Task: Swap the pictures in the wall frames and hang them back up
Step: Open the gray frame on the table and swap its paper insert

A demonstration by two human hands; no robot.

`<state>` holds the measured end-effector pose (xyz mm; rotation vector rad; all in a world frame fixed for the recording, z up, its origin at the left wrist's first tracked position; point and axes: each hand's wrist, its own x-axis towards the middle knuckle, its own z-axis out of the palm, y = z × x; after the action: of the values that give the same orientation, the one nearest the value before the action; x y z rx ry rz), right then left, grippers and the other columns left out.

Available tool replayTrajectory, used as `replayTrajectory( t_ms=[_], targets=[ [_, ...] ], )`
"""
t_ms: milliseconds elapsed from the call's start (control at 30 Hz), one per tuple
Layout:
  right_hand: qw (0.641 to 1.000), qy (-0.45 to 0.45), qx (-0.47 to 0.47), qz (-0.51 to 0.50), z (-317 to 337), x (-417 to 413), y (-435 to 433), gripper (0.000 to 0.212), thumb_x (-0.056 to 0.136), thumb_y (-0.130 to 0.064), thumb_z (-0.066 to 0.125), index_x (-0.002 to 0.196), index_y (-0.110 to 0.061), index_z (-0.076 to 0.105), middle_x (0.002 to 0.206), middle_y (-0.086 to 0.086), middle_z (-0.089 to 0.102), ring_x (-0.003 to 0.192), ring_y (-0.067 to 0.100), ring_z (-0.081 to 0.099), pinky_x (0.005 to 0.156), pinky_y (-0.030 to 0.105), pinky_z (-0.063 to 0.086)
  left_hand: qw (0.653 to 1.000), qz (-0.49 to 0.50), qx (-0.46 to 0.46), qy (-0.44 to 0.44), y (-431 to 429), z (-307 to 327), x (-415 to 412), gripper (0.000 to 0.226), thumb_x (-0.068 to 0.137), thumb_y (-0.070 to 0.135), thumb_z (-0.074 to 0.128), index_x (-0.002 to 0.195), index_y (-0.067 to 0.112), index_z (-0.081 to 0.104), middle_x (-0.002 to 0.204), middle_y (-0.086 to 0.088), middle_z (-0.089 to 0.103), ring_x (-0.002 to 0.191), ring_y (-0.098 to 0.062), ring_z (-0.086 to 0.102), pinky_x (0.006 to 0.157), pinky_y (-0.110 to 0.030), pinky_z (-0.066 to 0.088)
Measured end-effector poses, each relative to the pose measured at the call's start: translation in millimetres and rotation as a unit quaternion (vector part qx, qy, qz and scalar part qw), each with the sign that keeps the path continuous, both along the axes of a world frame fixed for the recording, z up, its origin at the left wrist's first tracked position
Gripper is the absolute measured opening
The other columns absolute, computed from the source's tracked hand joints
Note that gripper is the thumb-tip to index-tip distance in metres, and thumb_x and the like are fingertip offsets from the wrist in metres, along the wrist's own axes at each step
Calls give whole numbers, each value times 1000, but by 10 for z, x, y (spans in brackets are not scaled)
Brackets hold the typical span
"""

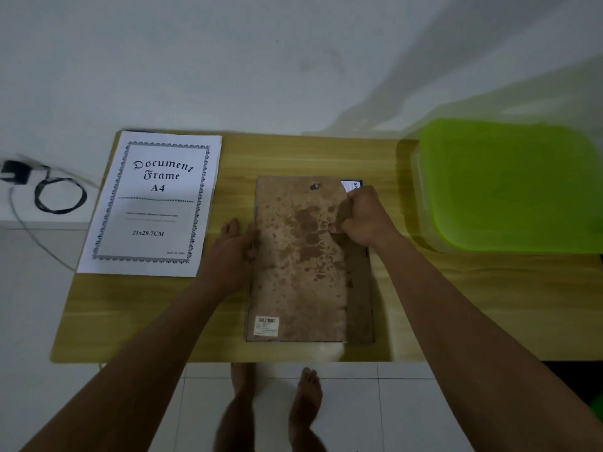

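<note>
Sheet reads "Document Frame A4", "21x29.7CM"; barcode sticker on backing board.

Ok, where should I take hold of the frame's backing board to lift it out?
Probably its right long edge, coming from the right. The backing board lies flat in the face-down frame, and only that side shows a gap beside it; the right hand pinches there, while the left hand rests at the other edge.
</note>
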<state>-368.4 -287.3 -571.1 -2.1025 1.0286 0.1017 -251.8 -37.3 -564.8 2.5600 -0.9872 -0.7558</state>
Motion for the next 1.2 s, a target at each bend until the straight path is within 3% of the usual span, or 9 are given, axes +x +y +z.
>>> replayTrajectory(
  t_ms=[167,433,600,700,767,900,1033,1133,1200],
  targets=[
    [999,-27,39,-28,124,-63,-4,80,64,-13,93,128,-7,46,134,4,31,110,15,45,94,25,41,1000,9,-5,11,-3,4,-9,61,99,14,42,154,24,20,161,-18,7,149,-33,0,113,-53,26],
    [999,-42,12,-22,197,-116,21,74,64,-19,92,121,-19,45,126,1,32,117,16,29,90,26,33,1000,20,-3,22,-7,18,-34,63,97,10,42,155,24,19,161,-17,5,149,-32,-2,113,-50,25],
    [993,-68,96,-3,240,-126,-2,70,70,-8,87,114,-18,34,116,-4,51,111,18,52,75,25,44,1000,20,10,19,-15,45,-40,63,98,11,42,155,23,18,162,-16,4,149,-31,-2,113,-50,26],
    [990,-77,118,12,317,-118,-29,72,73,-6,85,121,-12,33,124,-8,48,112,16,52,87,28,46,1000,23,11,16,-19,58,-36,63,97,10,41,155,22,19,161,-17,10,149,-33,2,111,-51,29],
    [989,-75,122,18,334,-121,-46,72,73,-6,85,121,-11,32,125,-6,49,113,16,53,90,31,46,1000,26,0,15,-17,77,-33,64,93,9,43,152,24,25,152,-18,26,145,-36,17,103,-51,39],
    [992,-76,94,28,315,-147,-67,72,67,-15,90,115,-21,37,126,-4,54,113,19,56,94,40,50,999,38,0,21,-17,140,-47,63,87,12,46,148,25,34,141,-23,37,136,-42,31,97,-55,44],
    [988,-107,107,-1,326,-191,-23,67,67,-9,90,117,-14,45,110,-10,58,102,15,59,77,27,48,999,48,-16,-3,-35,282,-105,61,73,31,39,130,17,55,120,-20,55,113,-41,50,92,-50,48],
    [983,-123,133,-18,344,-225,14,60,71,-6,87,117,-15,49,102,-13,59,90,8,60,70,23,51,998,68,-11,5,-64,390,-184,68,72,31,45,138,18,52,138,-17,50,129,-37,42,104,-48,39],
    [976,-135,165,-42,347,-244,37,56,75,-1,82,121,-15,53,97,-15,58,78,-4,62,62,15,51,997,78,-30,-5,-62,417,-227,62,75,30,52,134,15,56,134,-19,54,126,-36,45,102,-48,40]
  ],
)
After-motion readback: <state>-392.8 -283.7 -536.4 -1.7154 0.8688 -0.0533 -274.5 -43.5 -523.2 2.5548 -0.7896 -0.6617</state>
